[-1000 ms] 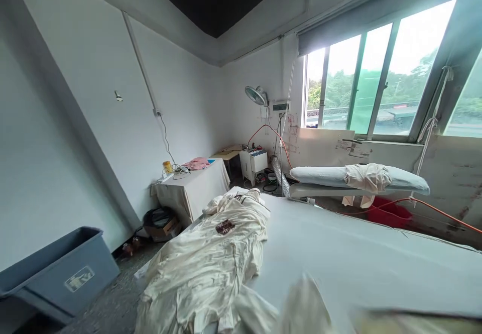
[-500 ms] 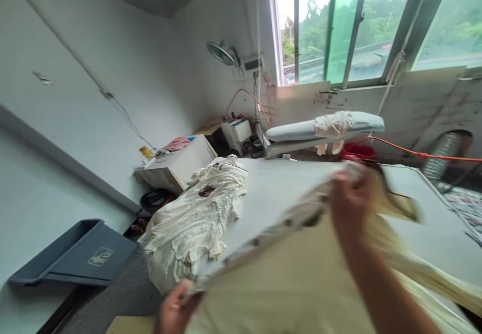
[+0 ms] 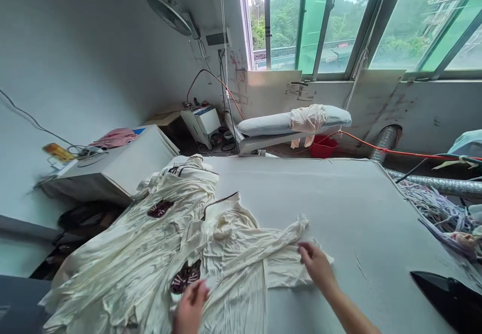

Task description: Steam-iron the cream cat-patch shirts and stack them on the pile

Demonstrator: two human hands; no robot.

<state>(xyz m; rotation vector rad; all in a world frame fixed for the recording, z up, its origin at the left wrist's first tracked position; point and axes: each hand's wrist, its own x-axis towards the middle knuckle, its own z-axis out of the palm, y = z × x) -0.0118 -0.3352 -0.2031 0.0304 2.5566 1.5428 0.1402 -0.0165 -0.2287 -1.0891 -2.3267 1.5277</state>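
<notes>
Cream shirt [image 3: 241,243] spread flat on padded table [image 3: 357,208]. Left hand [image 3: 190,306] presses hem, fingers together. Right hand [image 3: 318,266] pins sleeve edge, fingers loosely apart. Shirt pile [image 3: 143,243] beside. Iron [image 3: 448,296] parked well apart.

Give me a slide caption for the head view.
Both hands, left and right, rest on a cream garment.

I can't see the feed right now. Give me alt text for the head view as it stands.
Two bare hands lie on a cream garment spread on a grey padded table: the left hand by its dark red patch, the right hand on a sleeve. A pile of similar garments lies to the left, a black iron at the right edge.
</notes>
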